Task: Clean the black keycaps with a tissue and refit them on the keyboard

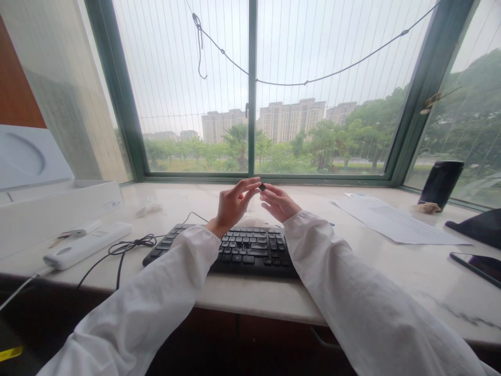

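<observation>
Raised above the back edge of the black keyboard (250,259), a small dark square keycap (262,187) sits between the fingertips of both hands. My left hand (233,203) pinches it from the left, with the fingers reaching over to its edge. From the other side, the fingertips of my right hand (281,203) close on it. The keyboard lies flat on the counter beneath my wrists, partly covered by my white sleeves. A gap in its keys (245,246) shows near the middle.
On the left are a white box (78,201), a white power strip (88,245) and a coiled black cable (135,244). Paper sheets (395,222), a dark cylinder (441,183) and a phone (479,267) lie or stand to the right. A window frame (313,180) borders the counter's back.
</observation>
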Demonstrator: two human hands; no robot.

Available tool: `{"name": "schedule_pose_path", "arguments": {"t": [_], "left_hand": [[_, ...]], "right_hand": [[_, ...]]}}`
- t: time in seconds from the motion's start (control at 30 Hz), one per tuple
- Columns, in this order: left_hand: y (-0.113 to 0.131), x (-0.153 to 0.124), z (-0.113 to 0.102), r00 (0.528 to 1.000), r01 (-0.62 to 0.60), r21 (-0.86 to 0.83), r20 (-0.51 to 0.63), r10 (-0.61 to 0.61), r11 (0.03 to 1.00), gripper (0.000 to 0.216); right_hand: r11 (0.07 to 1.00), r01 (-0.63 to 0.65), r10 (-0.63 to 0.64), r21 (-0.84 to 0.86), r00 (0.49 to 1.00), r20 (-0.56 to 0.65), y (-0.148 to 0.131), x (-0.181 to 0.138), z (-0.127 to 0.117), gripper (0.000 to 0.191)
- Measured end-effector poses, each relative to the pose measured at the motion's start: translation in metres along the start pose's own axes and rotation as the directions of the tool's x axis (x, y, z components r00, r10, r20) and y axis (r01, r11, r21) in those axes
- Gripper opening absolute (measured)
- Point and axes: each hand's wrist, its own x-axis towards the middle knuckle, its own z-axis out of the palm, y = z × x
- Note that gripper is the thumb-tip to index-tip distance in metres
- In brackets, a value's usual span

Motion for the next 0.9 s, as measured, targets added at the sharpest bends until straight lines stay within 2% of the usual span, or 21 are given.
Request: {"name": "schedule_pose_path", "arguments": {"t": [0.13, 0.3, 0.5, 0.9], "left_hand": [[-0.0008, -0.0002, 0.0007, 0.999, 0.011, 0.024, 0.036, -0.011, 1.000, 0.034], [-0.0007, -0.0002, 0.0027, 0.999, 0.035, 0.064, 0.023, -0.037, 0.997, 0.033], [0.0051, 0.0005, 0.0017, 0.995, 0.091, 0.010, 0.033, -0.092, 0.996, 0.031], [0.0074, -0.0009, 0.0014, 0.999, -0.001, -0.006, 0.043, 0.001, 1.000, 0.037]], "right_hand": [[0.999, 0.000, -0.001, -0.037, 1.000, -0.026, 0.0010, 0.0004, -0.0003, 0.032], [0.998, 0.009, -0.011, -0.061, 0.999, -0.034, 0.0023, 0.0018, -0.0039, 0.033], [0.999, 0.030, -0.032, -0.042, 0.999, -0.038, 0.0009, 0.0008, -0.0054, 0.031], [1.000, 0.000, 0.000, -0.017, 1.000, 0.004, -0.0024, -0.0012, -0.0022, 0.030]]}}
